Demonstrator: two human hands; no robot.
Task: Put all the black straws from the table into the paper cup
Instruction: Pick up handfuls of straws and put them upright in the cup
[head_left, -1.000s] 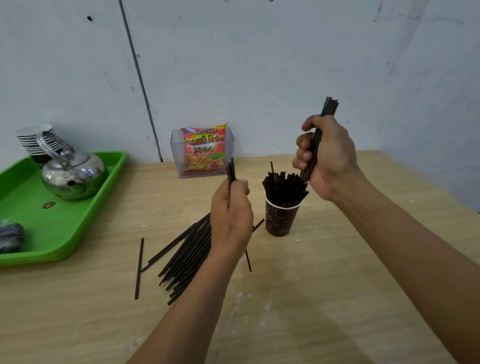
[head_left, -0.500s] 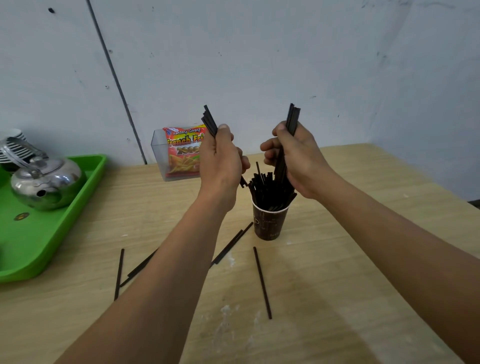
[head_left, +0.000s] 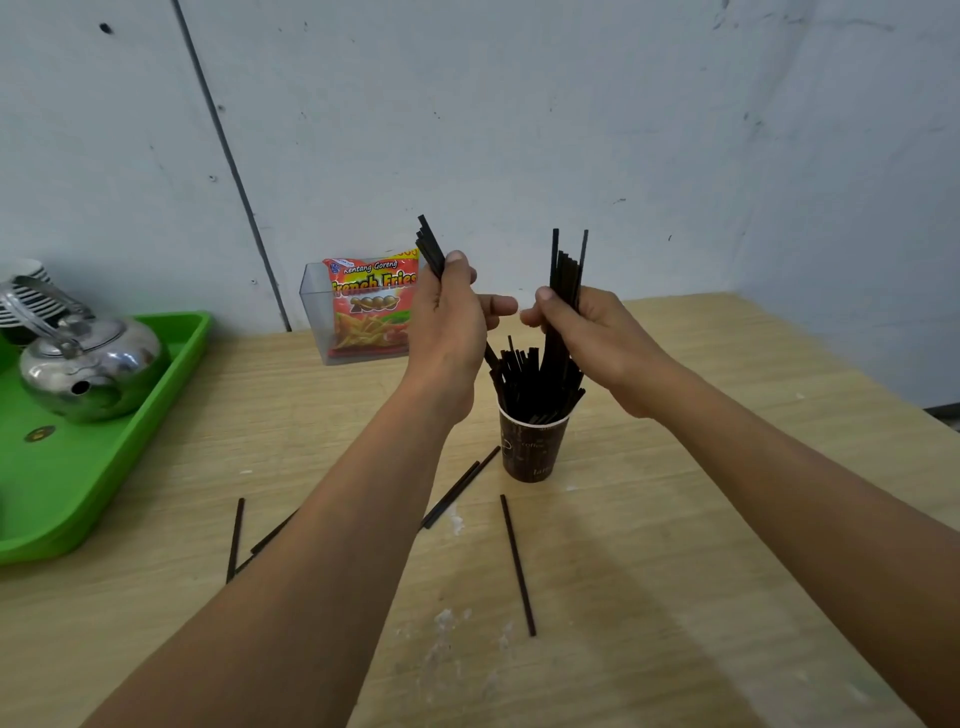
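Note:
A dark paper cup (head_left: 534, 448) stands mid-table, packed with several black straws (head_left: 522, 382). Above its left rim my left hand (head_left: 453, 325) grips a tilted bundle of black straws (head_left: 430, 248), whose lower ends reach into the cup. My right hand (head_left: 597, 332) holds a second bundle (head_left: 567, 270) upright over the cup, its lower ends inside. Loose straws lie on the table: one (head_left: 517, 564) in front of the cup, a pair (head_left: 453, 493) at its left, and others (head_left: 235, 538) farther left, partly hidden by my left forearm.
A green tray (head_left: 130, 431) at the left carries a metal kettle (head_left: 88, 371) and stacked cups (head_left: 23, 296). A clear box holding a snack bag (head_left: 371, 306) stands against the wall behind my left hand. The wall corner is at the right.
My left hand lifted a bundle from the table pile and brought it to the cup. My right hand lowered its bundle toward the cup. The large pile on the table is gone.

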